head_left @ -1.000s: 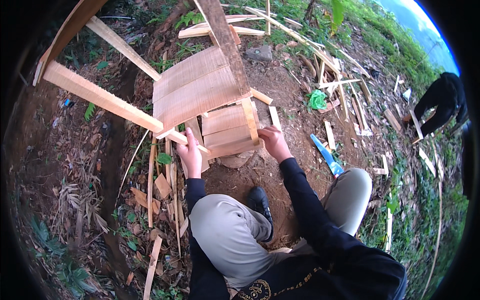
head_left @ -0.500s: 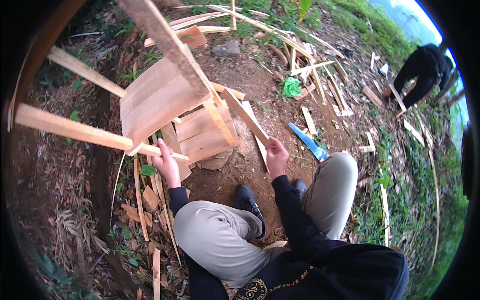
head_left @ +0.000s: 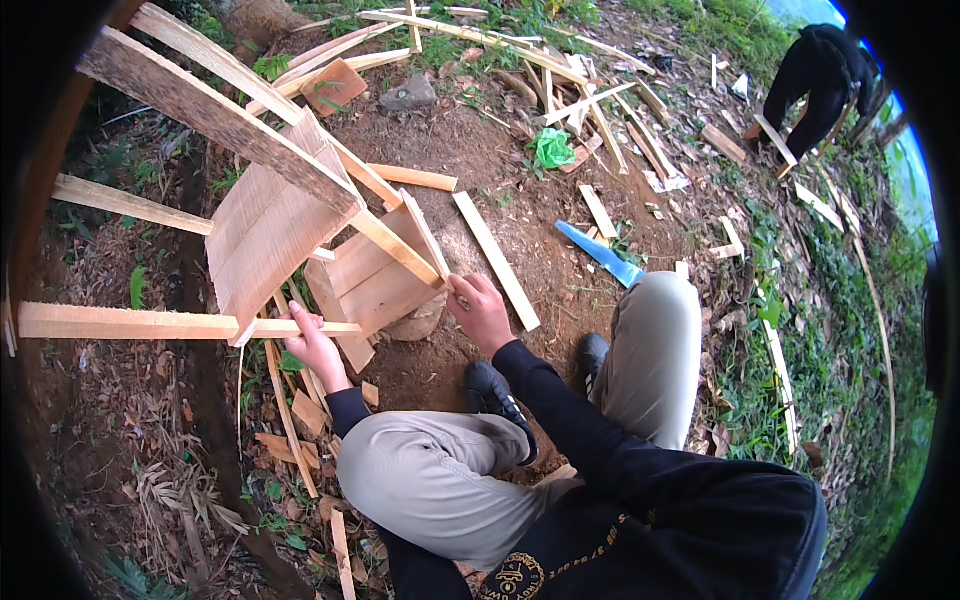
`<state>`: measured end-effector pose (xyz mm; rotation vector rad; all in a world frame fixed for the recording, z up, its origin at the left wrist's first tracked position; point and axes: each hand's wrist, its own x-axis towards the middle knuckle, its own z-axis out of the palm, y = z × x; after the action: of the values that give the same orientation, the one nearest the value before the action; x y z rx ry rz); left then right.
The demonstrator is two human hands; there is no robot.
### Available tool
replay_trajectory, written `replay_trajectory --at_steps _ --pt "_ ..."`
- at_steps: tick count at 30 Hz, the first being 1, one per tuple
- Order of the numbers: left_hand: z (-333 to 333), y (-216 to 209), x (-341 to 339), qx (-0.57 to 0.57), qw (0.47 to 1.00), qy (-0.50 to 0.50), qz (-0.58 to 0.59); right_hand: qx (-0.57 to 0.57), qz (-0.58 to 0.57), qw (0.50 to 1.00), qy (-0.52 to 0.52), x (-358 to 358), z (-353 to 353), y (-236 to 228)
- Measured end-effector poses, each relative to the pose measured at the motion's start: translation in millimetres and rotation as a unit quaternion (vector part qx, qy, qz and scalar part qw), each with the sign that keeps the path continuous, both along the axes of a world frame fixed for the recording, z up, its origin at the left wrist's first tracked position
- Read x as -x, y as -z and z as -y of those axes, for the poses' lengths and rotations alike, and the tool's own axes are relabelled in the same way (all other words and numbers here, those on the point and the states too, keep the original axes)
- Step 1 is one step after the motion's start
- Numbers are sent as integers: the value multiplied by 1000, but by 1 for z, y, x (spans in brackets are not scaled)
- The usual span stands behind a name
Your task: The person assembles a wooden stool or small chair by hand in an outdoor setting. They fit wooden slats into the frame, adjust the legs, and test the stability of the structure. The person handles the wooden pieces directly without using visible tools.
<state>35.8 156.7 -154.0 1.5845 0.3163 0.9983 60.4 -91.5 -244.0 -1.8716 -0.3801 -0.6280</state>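
Observation:
A raw-wood frame, looking like a small chair tipped on its side, rests in front of me, with a broad board panel [head_left: 265,220] and long square legs. My left hand [head_left: 315,350] is wrapped round one of its square bars [head_left: 150,324], near the bar's right end. A second, lower panel [head_left: 375,280] lies to the right of the broad one. Between the fingertips of my right hand [head_left: 482,312] is the near end of a thin wooden strip [head_left: 426,235]. The strip lies along the lower panel's right edge; I cannot tell whether it is fastened.
A loose wooden slat [head_left: 498,262] lies right of the frame, and a blue saw [head_left: 600,255] beyond it. Further off are a green plastic bag [head_left: 552,149], a grey stone [head_left: 408,94] and piled offcuts [head_left: 590,105]. Another person [head_left: 822,85] bends over at the far right.
My right hand has moved left and down, bringing the strip from a free slant to the lower panel's edge. The frame has tilted, its upper leg swinging left. My left hand keeps its hold.

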Motion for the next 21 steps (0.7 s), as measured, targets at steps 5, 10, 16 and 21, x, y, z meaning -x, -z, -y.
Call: replay_trajectory --at_steps 5,10,16,21 --pt "0 -1 2 -8 1000 3 2 7 -7 1000 -15 3 -3 -6" --pt "2 -3 2 5 1000 6 8 -25 -58 996 -55 -1 1 1" --pt "0 -2 2 8 1000 5 -1 -74 -124 982 -124 -6 13 3" --pt "4 -4 1 13 1000 7 3 -76 -125 982 -122 -11 12 5"
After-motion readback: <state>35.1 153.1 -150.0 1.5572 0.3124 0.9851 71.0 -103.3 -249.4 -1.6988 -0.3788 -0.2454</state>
